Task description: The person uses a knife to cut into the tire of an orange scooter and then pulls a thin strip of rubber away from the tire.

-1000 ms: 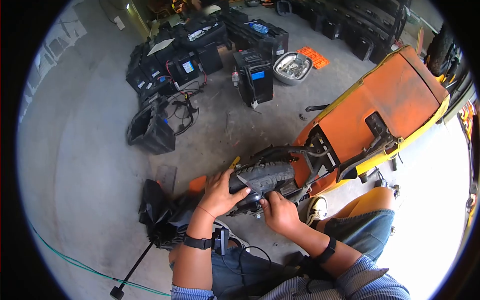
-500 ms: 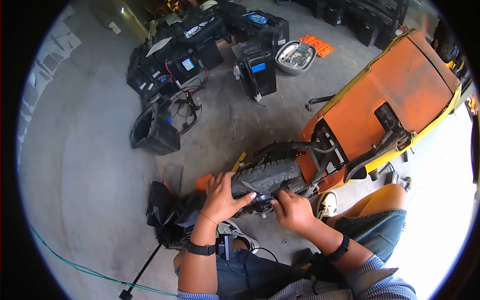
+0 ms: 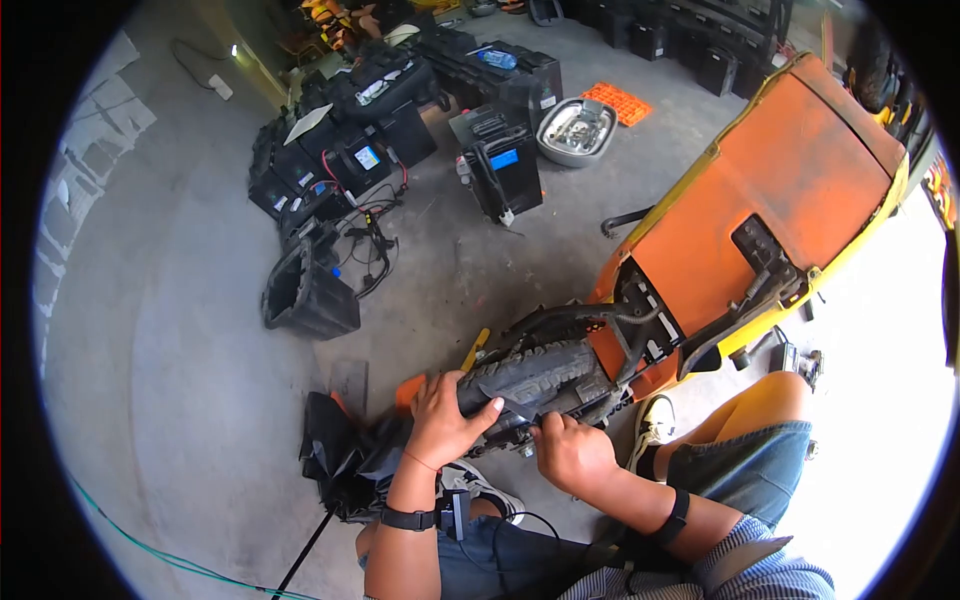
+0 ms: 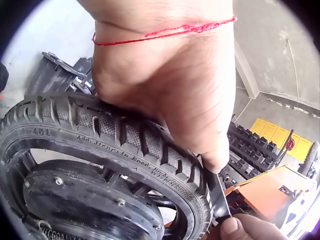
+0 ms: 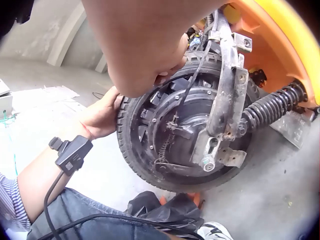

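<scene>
A black knobbly tyre (image 3: 540,372) is on the wheel of an orange vehicle (image 3: 770,165). My left hand (image 3: 445,420) grips the tyre, its palm over the tread (image 4: 142,142) and its thumb against a dark flat strip (image 4: 217,196) at the tyre's side; its other fingertips are hidden in the left wrist view. My right hand (image 3: 575,452) has curled fingers and pinches the strip's other end, its thumb (image 4: 231,227) in view. From the right wrist view, the wheel hub (image 5: 187,125) shows below the right hand, with the left hand (image 5: 102,115) at the tyre's edge.
Black battery boxes (image 3: 500,170), an open black case (image 3: 315,290) and a metal basin (image 3: 577,130) stand on the floor beyond the wheel. A black bag (image 3: 335,440) lies left of my forearm. Shock absorber (image 5: 275,106) and metal frame bars flank the hub.
The head view has shifted slightly. My right hand has drawn a little away from my left thumb, still pinching the strip; my left hand keeps its place on the tyre.
</scene>
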Demonstrator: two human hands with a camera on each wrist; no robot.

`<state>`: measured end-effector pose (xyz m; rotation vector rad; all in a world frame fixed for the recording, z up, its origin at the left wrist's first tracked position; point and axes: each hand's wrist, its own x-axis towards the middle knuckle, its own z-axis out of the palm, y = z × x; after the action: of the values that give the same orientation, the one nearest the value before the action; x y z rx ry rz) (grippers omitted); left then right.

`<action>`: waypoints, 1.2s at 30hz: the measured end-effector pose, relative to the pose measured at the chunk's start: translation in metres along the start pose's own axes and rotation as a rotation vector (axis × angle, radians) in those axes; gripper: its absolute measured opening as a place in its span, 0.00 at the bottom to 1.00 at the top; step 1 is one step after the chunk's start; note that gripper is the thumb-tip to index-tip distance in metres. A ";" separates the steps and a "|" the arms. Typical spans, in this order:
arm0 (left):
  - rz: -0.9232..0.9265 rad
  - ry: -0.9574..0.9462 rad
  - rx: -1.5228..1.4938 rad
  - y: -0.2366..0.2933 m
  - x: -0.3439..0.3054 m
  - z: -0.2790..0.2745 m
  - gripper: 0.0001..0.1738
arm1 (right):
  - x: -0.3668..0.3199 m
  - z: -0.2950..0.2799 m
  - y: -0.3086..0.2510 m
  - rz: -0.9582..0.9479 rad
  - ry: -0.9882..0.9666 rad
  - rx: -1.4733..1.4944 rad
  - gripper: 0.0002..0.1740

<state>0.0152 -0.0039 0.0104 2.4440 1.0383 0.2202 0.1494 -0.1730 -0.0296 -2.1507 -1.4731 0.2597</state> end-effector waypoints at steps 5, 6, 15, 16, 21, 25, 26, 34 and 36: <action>-0.042 0.002 -0.023 0.004 0.003 -0.001 0.41 | 0.002 0.000 0.000 0.037 -0.060 0.017 0.20; -0.037 -0.003 -0.024 0.004 0.004 -0.001 0.41 | 0.003 0.001 0.000 0.027 -0.057 0.016 0.20; -0.047 -0.001 -0.097 -0.005 0.005 0.002 0.40 | 0.009 -0.003 0.000 0.042 -0.128 -0.005 0.17; -0.065 0.008 -0.114 -0.003 0.005 0.001 0.39 | 0.012 -0.006 0.000 0.034 -0.166 -0.019 0.17; -0.147 -0.027 -0.220 0.008 0.007 -0.007 0.38 | 0.019 -0.019 0.008 0.034 -0.205 0.043 0.18; -0.140 0.001 -0.161 0.007 0.008 -0.007 0.41 | 0.015 -0.016 0.011 0.015 -0.185 0.073 0.20; -0.150 -0.035 -0.178 0.004 0.009 -0.007 0.41 | 0.013 -0.018 0.011 0.029 -0.192 0.054 0.20; -0.178 -0.063 -0.205 0.010 0.011 -0.014 0.38 | 0.019 -0.030 0.006 0.014 -0.195 0.114 0.26; -0.156 -0.063 -0.215 0.010 0.011 -0.013 0.38 | 0.018 -0.030 0.003 0.074 -0.226 0.112 0.25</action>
<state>0.0249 0.0021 0.0258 2.1542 1.1106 0.1911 0.1718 -0.1660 -0.0032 -2.1427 -1.4622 0.6147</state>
